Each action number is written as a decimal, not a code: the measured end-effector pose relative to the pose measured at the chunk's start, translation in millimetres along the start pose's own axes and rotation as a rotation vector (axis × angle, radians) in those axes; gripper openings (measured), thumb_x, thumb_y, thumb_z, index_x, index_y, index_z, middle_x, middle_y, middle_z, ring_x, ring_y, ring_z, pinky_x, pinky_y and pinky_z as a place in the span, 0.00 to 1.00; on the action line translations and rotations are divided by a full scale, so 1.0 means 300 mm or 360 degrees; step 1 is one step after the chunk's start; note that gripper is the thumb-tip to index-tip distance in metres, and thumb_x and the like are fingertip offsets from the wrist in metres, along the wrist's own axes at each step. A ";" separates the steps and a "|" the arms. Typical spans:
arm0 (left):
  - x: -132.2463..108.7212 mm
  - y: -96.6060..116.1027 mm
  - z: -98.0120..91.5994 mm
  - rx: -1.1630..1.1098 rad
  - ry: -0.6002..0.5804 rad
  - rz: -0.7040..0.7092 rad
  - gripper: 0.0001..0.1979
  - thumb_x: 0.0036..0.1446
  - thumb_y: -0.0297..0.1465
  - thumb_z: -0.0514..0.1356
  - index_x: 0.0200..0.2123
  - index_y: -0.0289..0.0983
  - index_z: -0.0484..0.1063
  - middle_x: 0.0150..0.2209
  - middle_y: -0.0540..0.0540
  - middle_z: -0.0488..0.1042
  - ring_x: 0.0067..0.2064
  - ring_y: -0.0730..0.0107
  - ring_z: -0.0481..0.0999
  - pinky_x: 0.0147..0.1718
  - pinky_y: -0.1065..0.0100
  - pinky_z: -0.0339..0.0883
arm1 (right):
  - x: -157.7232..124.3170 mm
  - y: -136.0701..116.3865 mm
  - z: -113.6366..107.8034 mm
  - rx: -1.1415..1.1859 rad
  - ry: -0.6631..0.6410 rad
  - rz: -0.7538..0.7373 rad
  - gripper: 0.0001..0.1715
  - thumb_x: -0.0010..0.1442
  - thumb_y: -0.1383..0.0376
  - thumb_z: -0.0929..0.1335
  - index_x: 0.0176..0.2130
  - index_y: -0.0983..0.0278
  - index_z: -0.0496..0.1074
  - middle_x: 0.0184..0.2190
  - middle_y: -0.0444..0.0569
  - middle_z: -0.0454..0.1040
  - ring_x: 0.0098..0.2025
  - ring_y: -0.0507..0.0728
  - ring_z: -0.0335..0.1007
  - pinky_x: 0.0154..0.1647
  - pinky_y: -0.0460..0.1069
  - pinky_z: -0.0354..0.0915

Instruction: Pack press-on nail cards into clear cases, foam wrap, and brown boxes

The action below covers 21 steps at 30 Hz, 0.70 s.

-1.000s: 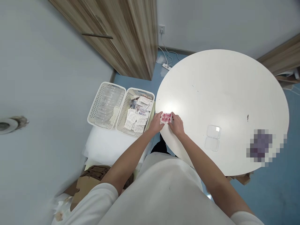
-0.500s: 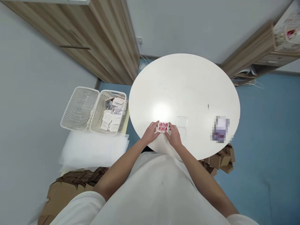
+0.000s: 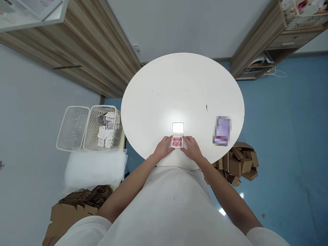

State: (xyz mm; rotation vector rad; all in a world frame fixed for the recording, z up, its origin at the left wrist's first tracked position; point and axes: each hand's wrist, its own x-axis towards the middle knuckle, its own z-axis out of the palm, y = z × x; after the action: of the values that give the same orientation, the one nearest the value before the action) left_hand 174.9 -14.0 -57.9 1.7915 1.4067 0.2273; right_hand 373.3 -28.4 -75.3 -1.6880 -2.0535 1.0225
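A set of red-and-pink press-on nails (image 3: pixel 177 144), laid out in two rows on a pale backing, sits at the table's near edge. Behind it stands the raised lid of a small clear plastic case (image 3: pixel 178 128), and the nails appear to lie in the case's base. My left hand (image 3: pixel 164 147) grips the left side, thumb below and fingers above. At the right side my right hand (image 3: pixel 192 148) holds on in the same way. Whether the backing is fully down in the base, I cannot tell.
The round white table (image 3: pixel 179 85) carries a blurred purple item (image 3: pixel 222 131) on the right. To the left are a perforated white basket (image 3: pixel 88 136) with cards, a clear-walled basket (image 3: pixel 73 128) and white sheets (image 3: pixel 94 169). Cardboard boxes (image 3: pixel 241 165) lie beyond the table's right edge.
The nails have gone from beside the open clear case to its base, with both hands still at their sides. The case now stands directly before me. My view has shifted.
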 end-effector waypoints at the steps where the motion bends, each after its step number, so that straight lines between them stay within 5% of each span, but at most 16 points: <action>1: 0.005 0.001 0.004 0.0023 -0.0007 -0.0021 0.31 0.48 0.33 0.60 0.56 0.43 0.54 0.42 0.45 0.63 0.37 0.67 0.69 0.35 0.64 0.66 | 0.004 0.008 -0.001 -0.0004 -0.0007 -0.0015 0.34 0.50 0.62 0.67 0.56 0.59 0.55 0.47 0.54 0.62 0.48 0.64 0.59 0.47 0.60 0.60; 21: 0.006 -0.027 0.076 0.0054 -0.0010 -0.0102 0.35 0.52 0.28 0.57 0.60 0.45 0.43 0.48 0.43 0.59 0.38 0.69 0.69 0.40 0.63 0.67 | 0.019 0.056 0.016 -0.0050 0.0004 -0.0200 0.33 0.53 0.62 0.64 0.57 0.63 0.54 0.47 0.55 0.64 0.47 0.63 0.58 0.47 0.57 0.59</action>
State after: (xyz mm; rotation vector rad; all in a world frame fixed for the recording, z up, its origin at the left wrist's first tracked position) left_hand 183.1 -23.3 -78.8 1.7700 1.4689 0.1653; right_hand 381.1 -23.7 -91.1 -1.5517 -2.1545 0.9524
